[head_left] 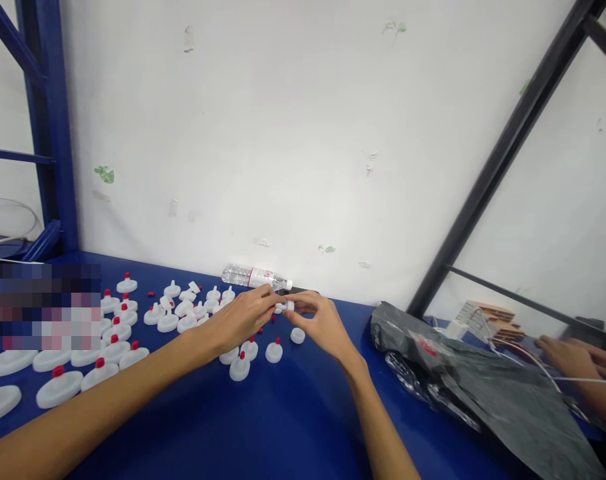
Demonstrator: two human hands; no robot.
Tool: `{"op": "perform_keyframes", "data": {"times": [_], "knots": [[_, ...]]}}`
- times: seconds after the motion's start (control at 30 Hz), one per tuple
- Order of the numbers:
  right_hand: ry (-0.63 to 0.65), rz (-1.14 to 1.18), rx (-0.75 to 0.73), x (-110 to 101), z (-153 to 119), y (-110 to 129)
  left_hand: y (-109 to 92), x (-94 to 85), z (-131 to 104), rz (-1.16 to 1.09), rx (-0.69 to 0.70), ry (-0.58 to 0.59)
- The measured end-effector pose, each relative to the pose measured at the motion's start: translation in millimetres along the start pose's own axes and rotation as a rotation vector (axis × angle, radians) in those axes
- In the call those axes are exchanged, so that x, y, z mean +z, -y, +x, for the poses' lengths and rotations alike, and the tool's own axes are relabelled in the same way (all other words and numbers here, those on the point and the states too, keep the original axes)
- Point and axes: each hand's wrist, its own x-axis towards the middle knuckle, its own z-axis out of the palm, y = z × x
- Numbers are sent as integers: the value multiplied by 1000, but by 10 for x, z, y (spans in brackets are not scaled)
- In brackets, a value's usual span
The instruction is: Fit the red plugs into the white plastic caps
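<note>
In the head view my left hand (pixel 247 313) and my right hand (pixel 323 321) meet over the blue table. Pinched between their fingertips is a small white plastic cap (pixel 289 306), partly hidden by the fingers. My right hand grips its side; the left fingertips close on its other end, where detail is too small to make out. Just below the right hand lies a white round cap (pixel 297 335). Several white discs with red-tipped spouts, such as this spouted cap (pixel 239 367), stand near my left wrist.
More white spouted caps (pixel 167 323) spread over the left of the blue table (pixel 283 427). A clear water bottle (pixel 255 276) lies along the wall. On the right are a grey plastic bag (pixel 463 360) and a metal post (pixel 483 180); beyond it another person's hands (pixel 573 360) show.
</note>
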Motion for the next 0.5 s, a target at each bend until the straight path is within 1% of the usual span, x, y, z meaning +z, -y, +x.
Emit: {"op": "perform_keyframes", "data": {"times": [0.23, 0.3, 0.5], "knots": [[-5, 57, 48, -9, -3, 55, -40, -10, 42, -173, -9, -59], [6, 92, 77, -23, -3, 77, -72, -23, 61, -250, -48, -92], [14, 210, 165, -83, 10, 122, -147, -116, 105, -525, -224, -182]]}}
